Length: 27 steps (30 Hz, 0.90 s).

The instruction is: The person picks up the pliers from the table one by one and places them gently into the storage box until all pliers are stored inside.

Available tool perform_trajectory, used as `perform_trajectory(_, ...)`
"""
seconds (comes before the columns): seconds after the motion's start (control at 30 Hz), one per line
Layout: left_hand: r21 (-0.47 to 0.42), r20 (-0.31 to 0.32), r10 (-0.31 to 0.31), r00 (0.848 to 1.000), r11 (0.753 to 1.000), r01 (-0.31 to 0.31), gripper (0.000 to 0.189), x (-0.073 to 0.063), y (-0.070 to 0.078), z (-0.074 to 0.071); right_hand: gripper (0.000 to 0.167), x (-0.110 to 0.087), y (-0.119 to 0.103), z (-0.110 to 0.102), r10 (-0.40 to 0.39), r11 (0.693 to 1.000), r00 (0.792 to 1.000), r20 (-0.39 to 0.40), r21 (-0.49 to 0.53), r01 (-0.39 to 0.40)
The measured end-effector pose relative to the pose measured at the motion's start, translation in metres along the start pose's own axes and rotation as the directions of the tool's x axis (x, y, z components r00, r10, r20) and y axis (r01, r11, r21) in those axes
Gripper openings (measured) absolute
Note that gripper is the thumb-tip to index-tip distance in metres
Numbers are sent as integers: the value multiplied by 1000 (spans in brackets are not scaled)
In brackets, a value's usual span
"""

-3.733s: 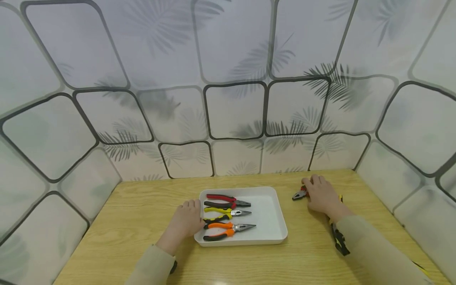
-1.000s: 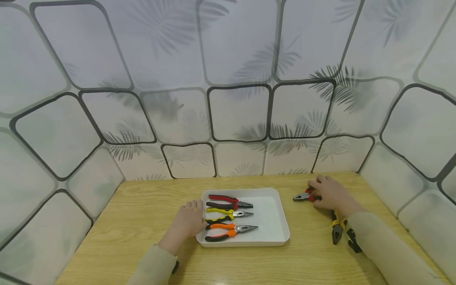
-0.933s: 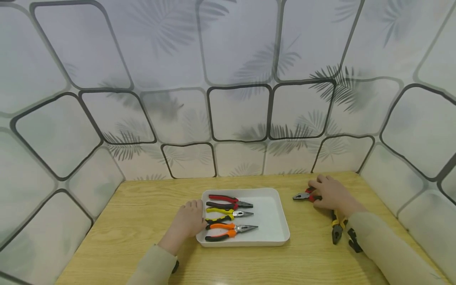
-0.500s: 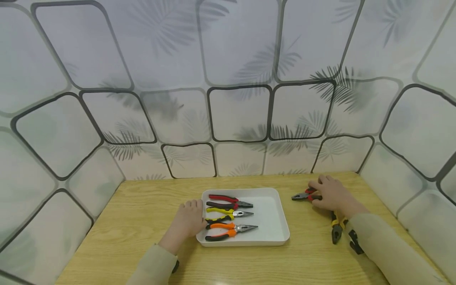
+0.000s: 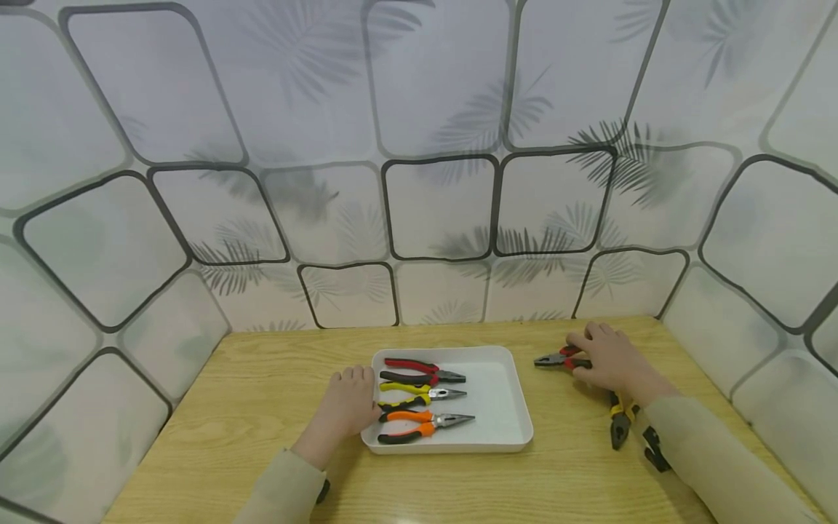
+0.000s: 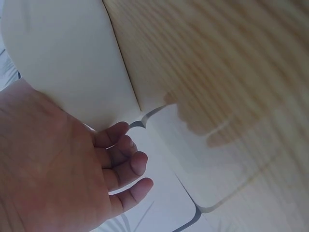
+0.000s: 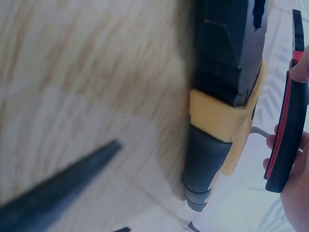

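Observation:
In the head view my right hand (image 5: 609, 358) grips red-and-black pliers (image 5: 553, 359) at the table's right, their metal jaws facing left. The right wrist view shows the thumb on a black-and-red handle (image 7: 289, 130), fingers beyond it. Black-and-yellow pliers (image 5: 619, 423) lie under and in front of this wrist. My left hand (image 5: 350, 400) touches the left rim of a white tray (image 5: 500, 404). Its fingers (image 6: 128, 166) hang loosely bent beside the tray's outer wall in the left wrist view; the thumb is hidden there.
Three pliers lie side by side in the tray's left part: red-and-black (image 5: 419, 371), yellow-and-black (image 5: 419, 395) and orange-and-black (image 5: 422, 426). The wooden table (image 5: 275, 364) meets a patterned backdrop (image 5: 432, 291) behind and at both sides.
My right hand has drawn a little to the right, baring more of both pliers. The red-and-black pliers have shifted slightly left over the last second. My left hand stays at the tray.

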<state>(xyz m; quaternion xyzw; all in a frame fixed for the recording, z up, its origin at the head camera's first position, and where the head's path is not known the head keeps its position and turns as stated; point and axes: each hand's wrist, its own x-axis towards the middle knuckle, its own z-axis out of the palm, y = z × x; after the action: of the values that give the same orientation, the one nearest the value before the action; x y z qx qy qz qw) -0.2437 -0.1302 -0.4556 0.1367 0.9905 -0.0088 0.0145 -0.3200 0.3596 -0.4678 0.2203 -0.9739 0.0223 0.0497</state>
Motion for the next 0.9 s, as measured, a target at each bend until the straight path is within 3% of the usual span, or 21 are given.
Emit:
perform_trajectory(0.37,3,5,-19,1000,1000,19,48,-1,0,3,52,0,-7,-5,10,1000,1000,-10,1,-10)
perform_trajectory(0.6,18,7,-23,1000,1000,23,50,1,0,4,49,2,-14,-9,-26,1000,997,-78,-16,25)
perform_trajectory(0.9,39,24,-21,999,999,20,52,5,-2,6,49,9,-25,-16,-37,999,997,-68,-31,35)
